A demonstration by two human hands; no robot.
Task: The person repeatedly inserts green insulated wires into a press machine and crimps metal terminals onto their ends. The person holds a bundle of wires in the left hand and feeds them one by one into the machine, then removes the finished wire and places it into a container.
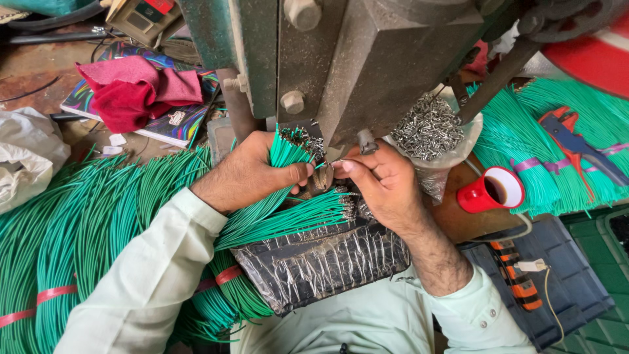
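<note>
My left hand (pixel 252 169) grips a bunch of green wires (pixel 283 154) with small metal terminals on their ends, held up just under the grey-green press machine (pixel 367 59). My right hand (pixel 383 183) pinches a single green wire end (pixel 325 166) between thumb and forefinger, right beside the left thumb, under the press head. Below both hands a second fan of green wires with terminals (pixel 295 217) rests on a block wrapped in clear plastic (pixel 321 262).
Large bundles of green wires lie at left (pixel 78 229) and at right (pixel 524 144). A plastic bag of loose metal terminals (pixel 426 128), a red cup (pixel 493 190), red-blue pliers (pixel 576 144), a red cloth (pixel 134 88) and a white bag (pixel 26 157) surround the press.
</note>
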